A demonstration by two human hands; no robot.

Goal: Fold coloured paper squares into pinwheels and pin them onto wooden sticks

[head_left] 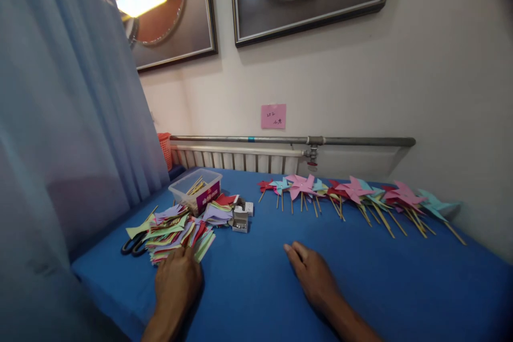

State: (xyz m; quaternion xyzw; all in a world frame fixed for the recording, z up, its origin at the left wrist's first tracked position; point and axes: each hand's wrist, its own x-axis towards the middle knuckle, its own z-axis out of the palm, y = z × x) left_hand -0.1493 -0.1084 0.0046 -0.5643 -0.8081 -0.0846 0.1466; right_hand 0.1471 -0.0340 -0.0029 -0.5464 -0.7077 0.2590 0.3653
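Left hand (179,276): at the near edge of a heap of multicoloured paper pieces (176,232), fingertips hidden against it, grip cannot be told; right hand (315,276): above the blue tablecloth (252,294), fingers curled in, thumb close to forefinger; paper pinwheels (301,186): overlapping row, far right of the cloth; plastic tub (208,197) with wooden sticks (196,186): behind the heap; black-handled scissors (137,239): left of the heap, partly covered.
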